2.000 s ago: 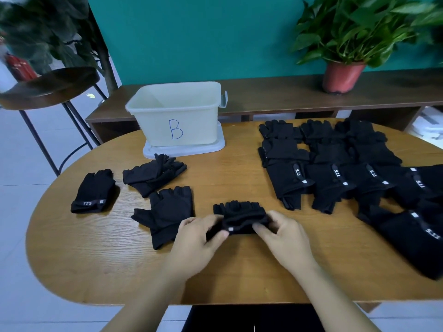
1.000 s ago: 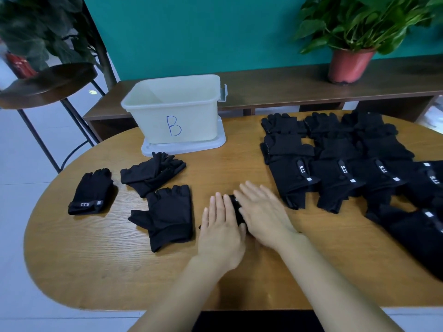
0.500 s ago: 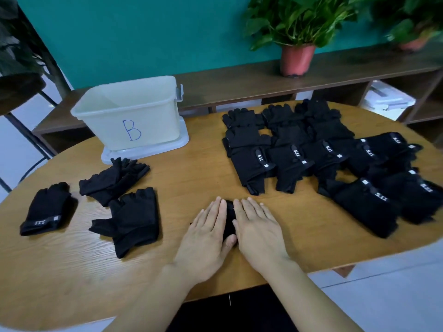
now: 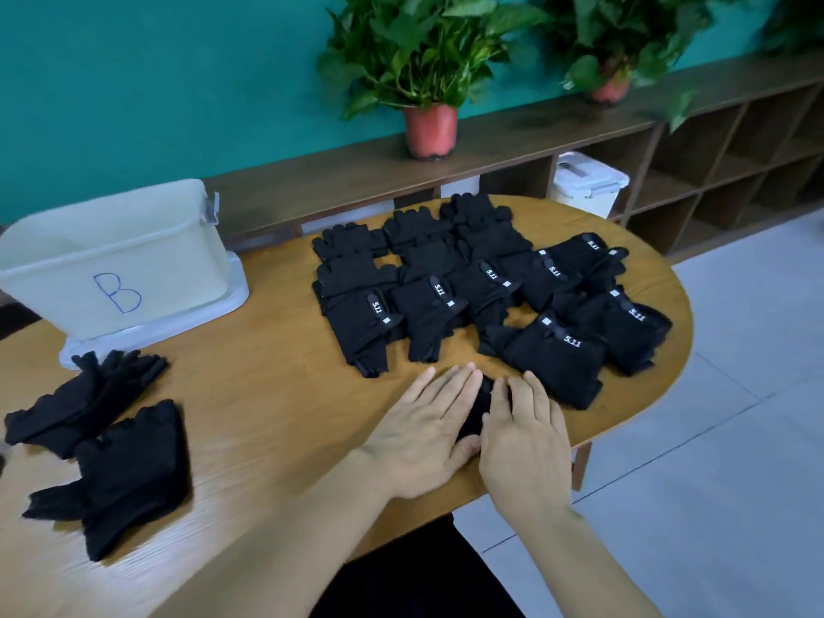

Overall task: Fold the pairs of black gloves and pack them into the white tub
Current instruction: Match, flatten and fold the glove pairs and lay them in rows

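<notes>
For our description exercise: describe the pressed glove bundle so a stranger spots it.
Find the oval wooden table, then its near edge. The left hand and right hand lie flat on one folded black glove bundle. It alone is covered by hands.

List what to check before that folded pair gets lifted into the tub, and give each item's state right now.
1. Pinned flat: ok. The left hand and right hand press the folded black fabric glove pair onto the oval wooden table with straight fingers.
2. Fold tidy: cannot tell. The hands cover most of it.
3. Grip for lifting: not ok. Neither hand is curled round the pair.
4. Tub ready: ok. The white plastic tub marked B stands upright with its top open.
5. Room inside the tub: cannot tell. Its floor is hidden.
6. Way to the tub: ok. Bare wood lies between, and the loose black gloves sit further left.
</notes>
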{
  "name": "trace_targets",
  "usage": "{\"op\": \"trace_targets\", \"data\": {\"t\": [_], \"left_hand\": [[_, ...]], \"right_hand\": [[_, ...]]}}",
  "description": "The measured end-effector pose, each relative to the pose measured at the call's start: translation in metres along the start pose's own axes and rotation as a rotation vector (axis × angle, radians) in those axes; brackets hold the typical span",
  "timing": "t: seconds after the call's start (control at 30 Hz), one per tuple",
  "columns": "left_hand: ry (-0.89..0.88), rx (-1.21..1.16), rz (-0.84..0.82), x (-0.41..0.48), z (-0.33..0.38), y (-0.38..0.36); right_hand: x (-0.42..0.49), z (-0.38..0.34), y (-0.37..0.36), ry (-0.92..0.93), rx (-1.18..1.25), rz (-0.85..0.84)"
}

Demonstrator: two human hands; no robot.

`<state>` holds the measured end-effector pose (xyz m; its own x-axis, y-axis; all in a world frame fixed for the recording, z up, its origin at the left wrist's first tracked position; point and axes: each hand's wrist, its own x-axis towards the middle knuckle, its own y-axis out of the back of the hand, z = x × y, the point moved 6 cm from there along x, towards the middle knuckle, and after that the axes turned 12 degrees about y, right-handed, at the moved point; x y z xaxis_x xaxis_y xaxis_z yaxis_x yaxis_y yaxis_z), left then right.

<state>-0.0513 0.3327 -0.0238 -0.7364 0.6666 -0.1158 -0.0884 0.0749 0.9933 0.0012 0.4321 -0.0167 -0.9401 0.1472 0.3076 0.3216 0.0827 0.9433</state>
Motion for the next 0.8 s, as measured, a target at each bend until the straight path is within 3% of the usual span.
{"op": "trace_targets", "data": {"t": [0.27,0.37,0.47,0.8], "left_hand": [[-0.117,0.118,0.106,0.03,0.007,0.014],[-0.004,0.07,0.289,0.018,0.009,0.027],[0.154,-0.134,0.449,-0.006,0.008,0.026],[0.085,-0.207,0.166,0.009,0.015,0.003]], "right_hand": [[-0.008,0.02,0.006,-0.034,0.018,0.166],[-0.014,0.025,0.01,0.008,0.036,0.21],[-0.015,0.029,0.009,0.033,0.035,0.231],[-0.008,0.034,0.01,0.014,-0.035,0.302]]}}
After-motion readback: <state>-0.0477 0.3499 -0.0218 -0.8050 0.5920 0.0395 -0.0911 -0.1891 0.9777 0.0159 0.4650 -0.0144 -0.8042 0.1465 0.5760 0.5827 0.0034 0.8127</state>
